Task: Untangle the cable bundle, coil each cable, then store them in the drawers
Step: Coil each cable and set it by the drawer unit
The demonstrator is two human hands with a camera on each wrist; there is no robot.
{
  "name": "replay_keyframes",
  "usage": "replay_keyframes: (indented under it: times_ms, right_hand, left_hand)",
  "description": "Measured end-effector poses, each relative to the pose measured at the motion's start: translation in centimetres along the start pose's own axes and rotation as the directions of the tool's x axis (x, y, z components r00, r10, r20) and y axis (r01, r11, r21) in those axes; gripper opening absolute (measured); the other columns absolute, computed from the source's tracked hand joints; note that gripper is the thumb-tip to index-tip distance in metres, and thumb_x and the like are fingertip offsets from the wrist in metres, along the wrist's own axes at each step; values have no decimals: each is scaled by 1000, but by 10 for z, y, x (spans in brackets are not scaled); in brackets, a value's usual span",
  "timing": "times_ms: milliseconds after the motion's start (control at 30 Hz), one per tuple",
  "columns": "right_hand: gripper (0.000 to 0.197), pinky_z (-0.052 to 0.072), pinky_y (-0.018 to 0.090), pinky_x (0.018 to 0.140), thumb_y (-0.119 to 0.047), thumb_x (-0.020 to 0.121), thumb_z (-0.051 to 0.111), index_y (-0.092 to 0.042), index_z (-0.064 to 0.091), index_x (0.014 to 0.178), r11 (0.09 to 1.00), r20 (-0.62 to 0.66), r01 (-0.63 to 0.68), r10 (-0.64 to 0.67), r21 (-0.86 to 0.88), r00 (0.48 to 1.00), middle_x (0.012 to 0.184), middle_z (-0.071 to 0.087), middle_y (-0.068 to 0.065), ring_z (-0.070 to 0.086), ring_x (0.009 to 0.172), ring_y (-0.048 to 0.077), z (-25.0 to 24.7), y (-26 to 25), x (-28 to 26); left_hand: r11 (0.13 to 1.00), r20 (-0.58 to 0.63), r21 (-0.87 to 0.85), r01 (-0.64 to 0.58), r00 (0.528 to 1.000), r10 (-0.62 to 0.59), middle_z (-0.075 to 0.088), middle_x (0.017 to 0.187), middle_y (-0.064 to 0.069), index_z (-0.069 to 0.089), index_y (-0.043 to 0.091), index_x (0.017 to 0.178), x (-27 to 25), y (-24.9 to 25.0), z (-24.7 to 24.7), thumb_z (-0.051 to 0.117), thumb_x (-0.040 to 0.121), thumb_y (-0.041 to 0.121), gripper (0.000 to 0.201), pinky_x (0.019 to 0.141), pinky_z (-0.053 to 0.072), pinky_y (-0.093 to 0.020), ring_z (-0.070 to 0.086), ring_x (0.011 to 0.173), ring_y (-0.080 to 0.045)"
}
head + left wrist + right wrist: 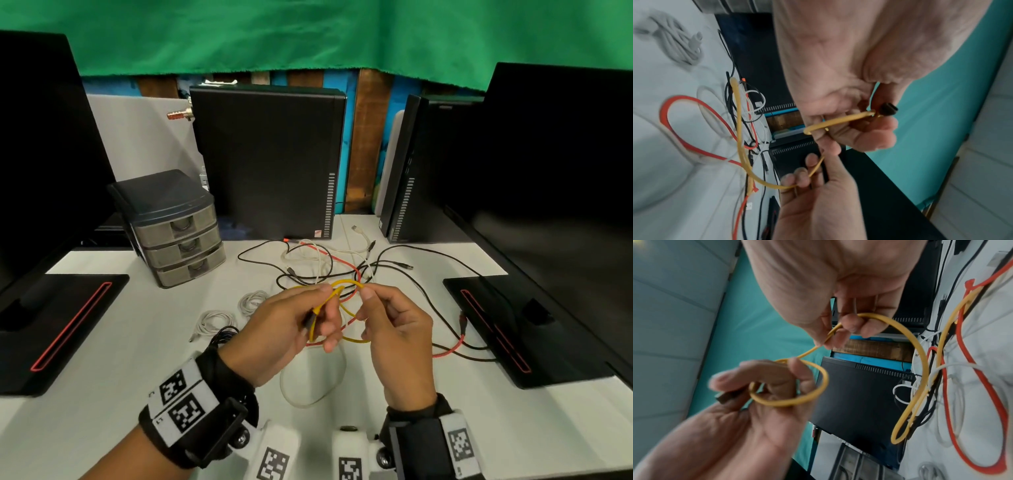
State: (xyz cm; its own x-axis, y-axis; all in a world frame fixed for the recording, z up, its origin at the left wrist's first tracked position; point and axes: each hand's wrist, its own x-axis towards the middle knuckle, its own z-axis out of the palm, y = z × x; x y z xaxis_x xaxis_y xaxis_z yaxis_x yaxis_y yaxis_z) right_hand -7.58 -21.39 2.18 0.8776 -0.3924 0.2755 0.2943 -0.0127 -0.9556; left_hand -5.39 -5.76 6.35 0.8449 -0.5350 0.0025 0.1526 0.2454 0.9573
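**Yellow cable being wound into its first loops**

While the drawers (pixel 181 233) stood closed at the far left of the table (pixel 102 359), with two white coils (pixel 236 310) and a black coil (pixel 222 334) laid just in front of them, the yellow cable (pixel 344 284) was held up over the table's middle. The left hand (pixel 284 329) was clenched around a small yellow loop and the cable's dark plug. The right hand (pixel 394 329) pinched the next stretch of the same cable. Its far length was seen to run down into the cable bundle (pixel 329 263), crossed by red, black and white leads. For a clean coil, slack would best be fed in short lengths, each loop matched to the first, and the snagged length eased free, not yanked.
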Motion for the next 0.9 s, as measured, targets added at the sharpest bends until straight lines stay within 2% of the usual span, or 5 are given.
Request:
replay_keyframes:
  times_ms: [300, 533, 700, 800, 900]
  right_hand:
    - [15, 48, 17, 61, -15, 96, 64, -20, 75, 89, 994, 4, 10, -10, -108, 1000, 74, 71, -7, 63, 68, 4, -3, 14, 10]
    - [25, 43, 19, 65, -14, 101, 55, -26, 76, 97, 987, 360, -66, 116, -147, 926, 61, 57, -5, 51, 61, 5, 3, 36, -13]
    - [23, 45, 22, 65, -13, 101, 56, -22, 77, 97, 975, 493, -71, 169, -212, 853, 63, 59, -5, 52, 63, 8, -4, 34, -26]
    - [19, 56, 32, 70, -18, 100, 58, -24, 76, 95, 979, 535, -89, 175, -183, 826, 82, 72, 0, 57, 68, 7, -8, 7, -32]
    - [17, 50, 26, 56, -25, 95, 60, -23, 77, 97, 992, 572, -71, 121, -108, 811, 62, 57, -7, 45, 54, 5, -11, -31, -37]
  left_hand:
    - [984, 129, -171, -49, 989, 72, 58, 66, -5, 72, 14, 80, -5, 13, 1, 51, 93, 25, 26, 82, 57, -36, 65, 63, -21]
    - [833, -272, -402, -379, 919, 287, 62, 75, 0, 59, 10, 90, -2, 45, -19, 42, 99, 23, 23, 91, 58, -33, 73, 86, -16]
    - [830, -482, -149, -537, 773, 413, 75, 106, -7, 56, 12, 96, 2, 50, -50, 39, 105, 20, 20, 103, 51, -34, 67, 116, -24]
    - [858, -519, 205, -471, 691, 503, 74, 114, -7, 60, 16, 91, 8, 36, -51, 41, 107, 17, 25, 106, 48, -37, 67, 116, -21]
    - [738, -408, 564, -370, 653, 639, 75, 111, 4, 67, 22, 96, 11, 22, -46, 46, 106, 16, 24, 99, 49, -28, 66, 112, -8]
